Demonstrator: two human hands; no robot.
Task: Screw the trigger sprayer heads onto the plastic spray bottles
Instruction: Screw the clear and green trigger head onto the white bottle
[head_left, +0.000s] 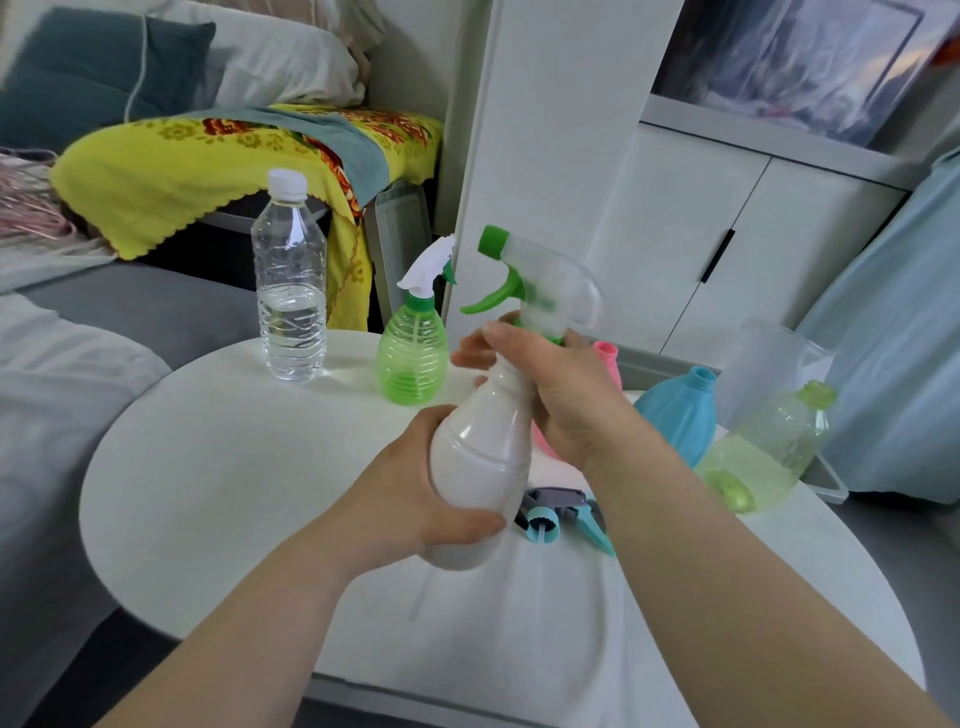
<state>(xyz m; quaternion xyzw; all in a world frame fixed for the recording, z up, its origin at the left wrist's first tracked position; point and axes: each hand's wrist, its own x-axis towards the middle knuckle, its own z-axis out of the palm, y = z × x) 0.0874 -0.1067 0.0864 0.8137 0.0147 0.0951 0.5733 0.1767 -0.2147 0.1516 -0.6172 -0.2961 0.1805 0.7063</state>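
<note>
We clamp left hand (415, 499) round white bottle (480, 467) belly, right hand (561, 395) round sprayer head (540, 280) collar. Bottle looks light, smooth, squeezable; grip gently.

A round white table (223, 483) carries the things. Toward its far edge stands a clear water bottle (291, 280) with a white cap, partly filled. Just right of it stands a green spray bottle (414, 353) with its white sprayer head fitted. Nearer the middle lies a loose teal and grey sprayer head (563, 517). At the right side a blue bottle (678, 410) and a pale green bottle (763, 447) lie tilted, both uncapped.
</note>
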